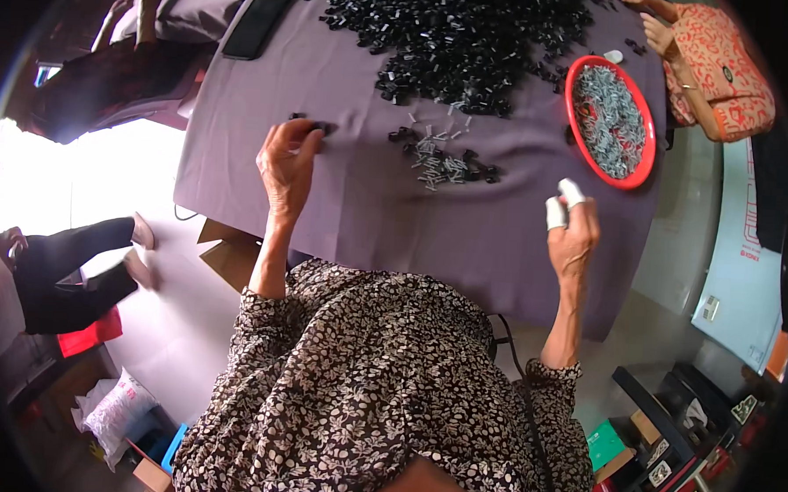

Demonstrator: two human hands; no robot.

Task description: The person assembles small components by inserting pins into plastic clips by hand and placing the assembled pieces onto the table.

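- Left hand (285,166): fingers bent, thumb and index tips close together at a couple of small black pieces (324,128) near the left side of the tabletop (360,218). Can't tell if one is pinched or only touched.
- Right hand (572,241): two digits wear white finger covers (571,193); these tips stand slightly apart, other fingers curled. Hand is over the right part of the tabletop, near the red basin, not touching it.
- Between the hands, a bit farther out: small loose pile of short clear pieces (433,160), black pieces mixed in and around its edges. Few clear ones strewn just beyond it.
- Far side, center: big heap of black pieces (460,47), spread wide, stragglers along its right edge.
- Right: red basin (649,143), oval in this view, holding many clear-grey short pieces. Small white round item (613,56) just beyond its rim.
- Far left: black phone (258,25) lying flat near the tabletop edge.
- Tabletop is under a mauve cloth, wrinkled toward the right.
- Far right: co-worker in orange patterned clothing (723,62), hands at the tabletop edge.
- Upper left: another person's hands (149,5) at a neighboring cloth-covered surface.
- Below, left: open cardboard box (226,261) on the floor, partly under the tabletop.
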